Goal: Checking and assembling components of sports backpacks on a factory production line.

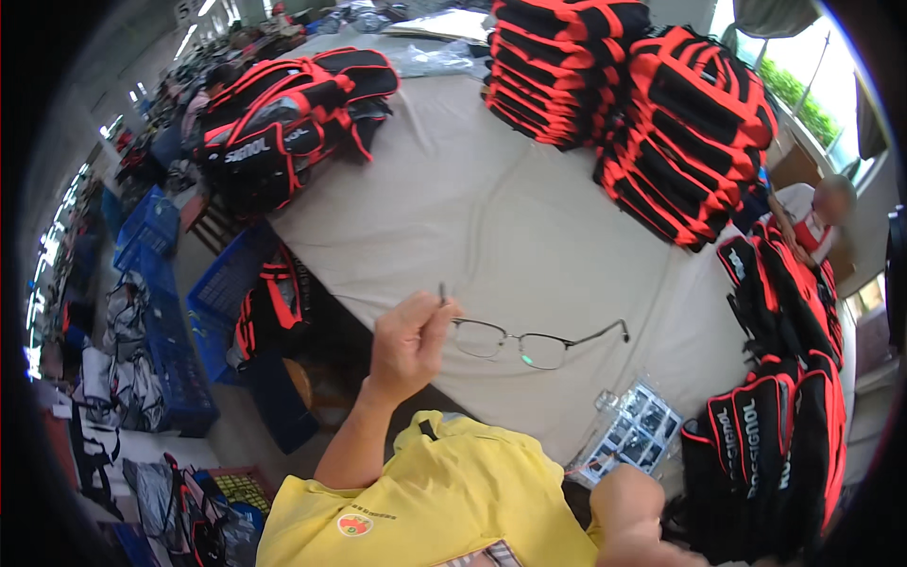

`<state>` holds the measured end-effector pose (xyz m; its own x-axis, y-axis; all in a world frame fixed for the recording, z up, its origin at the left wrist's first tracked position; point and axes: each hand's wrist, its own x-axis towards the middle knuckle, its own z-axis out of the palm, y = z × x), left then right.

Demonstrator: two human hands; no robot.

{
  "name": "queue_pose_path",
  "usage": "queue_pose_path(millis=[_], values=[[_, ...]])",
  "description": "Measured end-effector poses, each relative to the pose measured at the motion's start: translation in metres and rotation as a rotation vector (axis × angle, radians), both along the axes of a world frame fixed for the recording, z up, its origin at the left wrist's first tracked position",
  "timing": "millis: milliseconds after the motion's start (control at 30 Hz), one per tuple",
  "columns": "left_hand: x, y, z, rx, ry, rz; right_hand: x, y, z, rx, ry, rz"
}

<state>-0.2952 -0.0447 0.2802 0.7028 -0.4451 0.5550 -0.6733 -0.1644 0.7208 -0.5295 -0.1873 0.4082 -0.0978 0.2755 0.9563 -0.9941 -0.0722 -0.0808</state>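
Note:
My left hand (408,345) is raised over the table, its fingers pinched round one temple arm of a pair of eyeglasses (520,346). The glasses have a thin dark frame and clear lenses, one with a green glint. Their other temple arm sticks out to the right, unfolded. At the lower right, my right hand (652,548) is low, near the picture's edge, and its fingers do not show clearly. Just beyond it lies a clear plastic case (638,425) with small dark pieces in compartments.
A pale cloth-covered table (491,208) spreads ahead. Red-and-black bags stand in stacks (685,132) at the back right, in a pile (293,118) at the far left and in a row (765,435) along the right. Blue crates (231,274) stand left; a person (808,217) is at the far right.

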Motion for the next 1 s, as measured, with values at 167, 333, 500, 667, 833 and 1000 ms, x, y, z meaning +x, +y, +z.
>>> queue_pose_path(millis=[167, 333, 500, 667, 833, 1000], values=[[0.006, 0.004, 0.011, -0.011, 0.031, 0.082, 0.012, -0.044, -0.068, -0.016, 0.07, 1.548], [-0.004, 0.013, 0.018, -0.022, 0.028, 0.075, 0.038, -0.061, -0.126, 0.66, -0.446, 2.253], [-0.014, 0.006, 0.026, -0.078, -0.015, 0.008, 0.051, -0.065, -0.13, 1.211, -0.037, 2.083], [-0.041, 0.006, 0.058, -0.164, -0.078, -0.079, 0.045, -0.06, -0.115, 1.042, -0.128, 2.23], [-0.064, 0.016, 0.082, -0.426, -0.185, -0.26, 0.027, -0.055, -0.072, 0.773, -0.037, 2.409], [-0.128, 0.06, 0.095, -0.469, -0.2, -0.226, 0.006, -0.04, -0.036, 0.807, -0.193, 2.527]])
